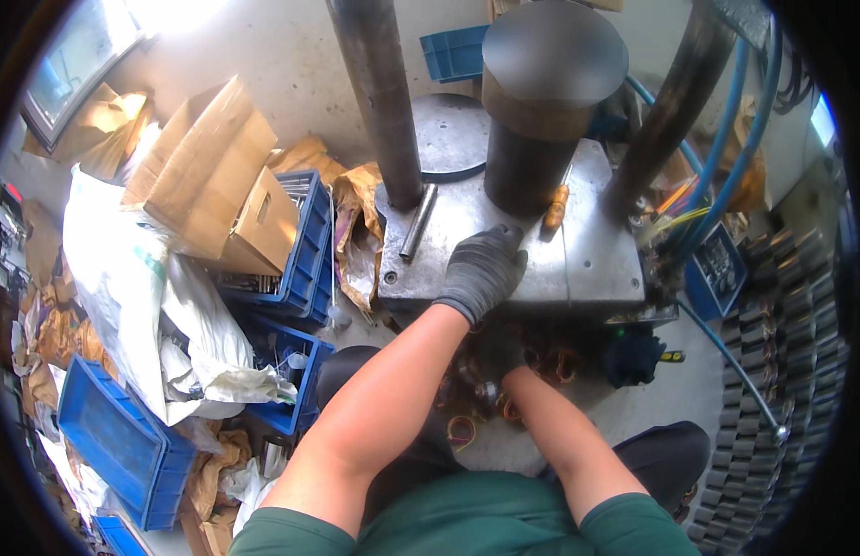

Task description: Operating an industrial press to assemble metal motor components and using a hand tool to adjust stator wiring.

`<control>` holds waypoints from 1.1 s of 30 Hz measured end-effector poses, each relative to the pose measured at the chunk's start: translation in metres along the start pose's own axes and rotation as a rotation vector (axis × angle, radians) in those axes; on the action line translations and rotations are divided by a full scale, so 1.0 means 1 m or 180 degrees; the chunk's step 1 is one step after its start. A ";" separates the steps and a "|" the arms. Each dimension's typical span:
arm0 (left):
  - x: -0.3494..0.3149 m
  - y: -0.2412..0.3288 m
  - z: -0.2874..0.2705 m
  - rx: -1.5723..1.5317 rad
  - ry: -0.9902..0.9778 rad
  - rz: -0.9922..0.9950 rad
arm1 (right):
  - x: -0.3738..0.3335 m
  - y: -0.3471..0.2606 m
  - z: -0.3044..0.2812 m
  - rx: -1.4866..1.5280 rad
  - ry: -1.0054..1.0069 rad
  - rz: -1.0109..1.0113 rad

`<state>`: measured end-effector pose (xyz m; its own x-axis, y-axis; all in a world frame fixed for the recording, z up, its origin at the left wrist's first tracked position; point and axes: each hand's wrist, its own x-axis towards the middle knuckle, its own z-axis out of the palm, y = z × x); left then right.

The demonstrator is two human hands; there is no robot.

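Observation:
My left hand (484, 271), in a grey knit glove, lies over the front of a steel press plate (532, 269). Its fingers look curled in, and whatever they may hold is hidden under the palm. Below the plate's front edge, my right hand (500, 352) is in deep shadow in a dark glove, among parts with copper-coloured windings (562, 366); its fingers do not show. A short metal tube (419, 222) lies on the plate to the left. A tool with an orange-brown handle (556, 209) lies to the right, near a thick dark ram (537, 139).
Steel columns (379, 93) rise at both sides of the plate. Blue hoses (740, 139) hang at right, near stacked metal parts (773, 398). Blue crates (305, 250), a cardboard box (203, 167) and white sacks (115, 278) crowd the left. A wire coil (461, 432) lies below.

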<state>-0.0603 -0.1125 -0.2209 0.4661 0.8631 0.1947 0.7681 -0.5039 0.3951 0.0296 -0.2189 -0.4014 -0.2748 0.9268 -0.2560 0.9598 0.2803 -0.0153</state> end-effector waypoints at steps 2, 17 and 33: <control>0.000 0.003 0.000 -0.0023 0.0029 0.0032 | -0.004 0.012 0.023 0.0102 0.0247 -0.0063; 0.002 0.000 0.005 -0.0144 0.0176 0.0120 | -0.062 0.041 -0.019 0.1696 0.0525 -0.0117; -0.037 0.098 -0.012 -0.4954 -0.2060 -0.0302 | -0.155 0.117 -0.228 0.5683 0.3387 0.0329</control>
<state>-0.0077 -0.1936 -0.1786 0.8409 0.5323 -0.0979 -0.1452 0.3961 0.9067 0.1717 -0.2728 -0.1427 0.4793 0.8536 0.2040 -0.2174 0.3407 -0.9147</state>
